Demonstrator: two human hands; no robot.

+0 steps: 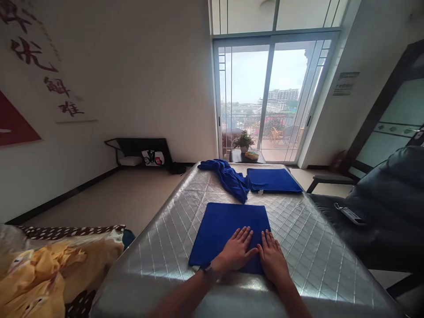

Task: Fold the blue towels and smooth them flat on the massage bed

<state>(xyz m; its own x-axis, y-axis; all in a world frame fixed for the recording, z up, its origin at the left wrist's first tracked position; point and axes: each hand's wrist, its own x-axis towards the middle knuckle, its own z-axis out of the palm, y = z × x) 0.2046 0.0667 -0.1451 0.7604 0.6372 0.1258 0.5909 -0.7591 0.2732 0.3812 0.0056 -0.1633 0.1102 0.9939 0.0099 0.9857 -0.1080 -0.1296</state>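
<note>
A blue cloth (228, 221), folded into a flat rectangle, lies on the silver quilted table cover (165, 229). My left hand (236, 249) rests flat on its lower right part, fingers stretched out. Along the cloth's right edge lies my right hand (272, 254), also flat with fingers extended; the two thumbs nearly meet. A small white tag shows at the near left corner. Beyond it, a second folded blue cloth (273, 180) lies flat at the far right. Just left of that is a crumpled blue cloth (227, 176), loosely bunched.
Yellow and brown dotted fabric (43, 274) is piled at the lower left. A black leather chair (380, 207) with a power strip (350, 215) stands at the right. Past the far edge are a small table with a potted plant (244, 141) and a sliding glass door (245, 79).
</note>
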